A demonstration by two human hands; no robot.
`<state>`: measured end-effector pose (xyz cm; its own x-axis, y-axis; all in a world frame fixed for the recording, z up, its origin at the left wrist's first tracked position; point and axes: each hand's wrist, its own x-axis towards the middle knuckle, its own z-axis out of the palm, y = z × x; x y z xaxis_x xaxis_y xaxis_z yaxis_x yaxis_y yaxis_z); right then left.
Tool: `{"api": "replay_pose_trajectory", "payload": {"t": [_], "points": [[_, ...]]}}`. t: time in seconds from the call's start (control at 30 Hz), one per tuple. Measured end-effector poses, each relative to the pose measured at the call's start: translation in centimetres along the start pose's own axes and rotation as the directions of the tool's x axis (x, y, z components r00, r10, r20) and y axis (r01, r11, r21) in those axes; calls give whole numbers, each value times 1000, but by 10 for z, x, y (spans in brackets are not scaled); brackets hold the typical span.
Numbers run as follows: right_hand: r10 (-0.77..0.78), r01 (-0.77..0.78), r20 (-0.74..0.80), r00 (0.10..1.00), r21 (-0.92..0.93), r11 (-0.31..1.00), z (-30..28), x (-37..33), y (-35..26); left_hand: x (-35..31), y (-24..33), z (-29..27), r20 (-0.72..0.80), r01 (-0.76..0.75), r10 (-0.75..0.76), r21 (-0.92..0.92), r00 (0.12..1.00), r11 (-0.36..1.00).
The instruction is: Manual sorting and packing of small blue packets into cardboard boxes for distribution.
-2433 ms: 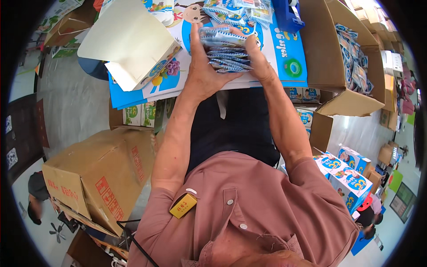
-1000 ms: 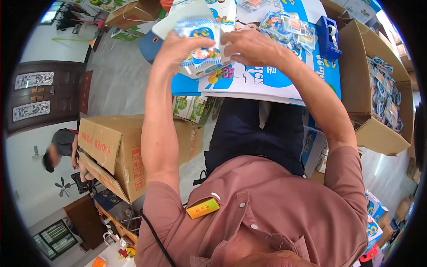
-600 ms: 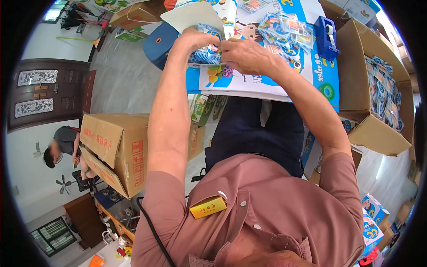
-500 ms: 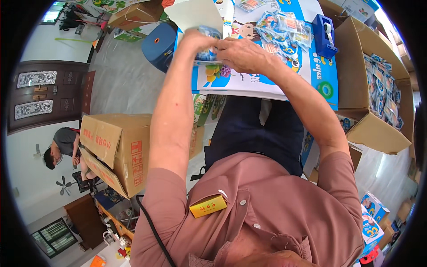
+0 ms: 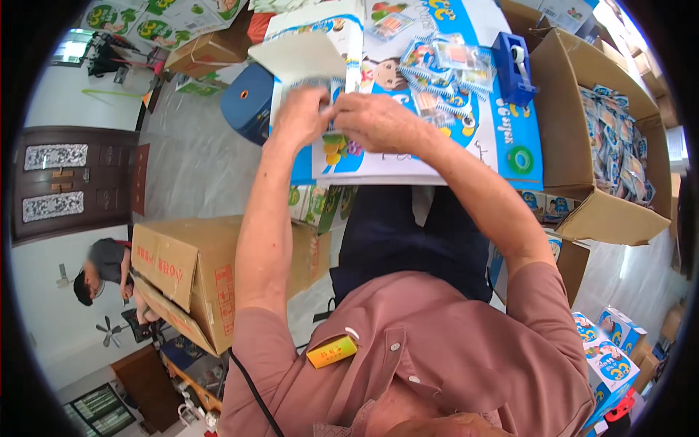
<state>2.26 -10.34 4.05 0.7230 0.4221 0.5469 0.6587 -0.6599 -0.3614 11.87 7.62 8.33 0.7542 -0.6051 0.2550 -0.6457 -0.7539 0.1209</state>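
A small white carton (image 5: pixel 302 57) stands with its flap raised at the left of the work surface, and blue-and-clear packets (image 5: pixel 314 84) show in its opening. My left hand (image 5: pixel 297 120) reaches over that opening, its fingers curled down among the packets. Beside it my right hand (image 5: pixel 375 124) is closed, thumb and fingertips pinched at the carton's near right edge, close to the left fingers. What either hand grips is hidden. To the right lies a loose pile of small clear-and-blue snack sachets (image 5: pixel 437 69) on the printed blue-and-white cardboard (image 5: pixel 415 164).
A blue tape dispenser (image 5: pixel 515 73) and a green tape roll (image 5: pixel 520 159) sit at the right edge. Beyond stands a big open cardboard box (image 5: pixel 564 138) full of sachets. At left are a blue plastic bin (image 5: pixel 244 98), another cardboard box (image 5: pixel 218 269) and a seated person (image 5: pixel 109 261).
My view has shifted, so the work surface sits lower and farther left. My left hand has drawn back slightly toward me over the carton; my right hand remains pinched beside it.
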Motion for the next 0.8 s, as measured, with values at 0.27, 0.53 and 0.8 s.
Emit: {"api": "replay_pose_trajectory", "payload": {"t": [0.27, 0.53, 0.8], "points": [[448, -363, -166, 879, 376, 852, -61, 8, 53, -16, -5, 2, 261, 53, 1, -200, 965, 978], [310, -261, 345, 886, -182, 948, -40, 55, 296, -58, 73, -18, -289, -74, -73, -465, 955, 882], [323, -210, 471, 821, -277, 938, -81, 51, 282, 2, 135, 65, -14, 182, -273, -714, 962, 676]]}}
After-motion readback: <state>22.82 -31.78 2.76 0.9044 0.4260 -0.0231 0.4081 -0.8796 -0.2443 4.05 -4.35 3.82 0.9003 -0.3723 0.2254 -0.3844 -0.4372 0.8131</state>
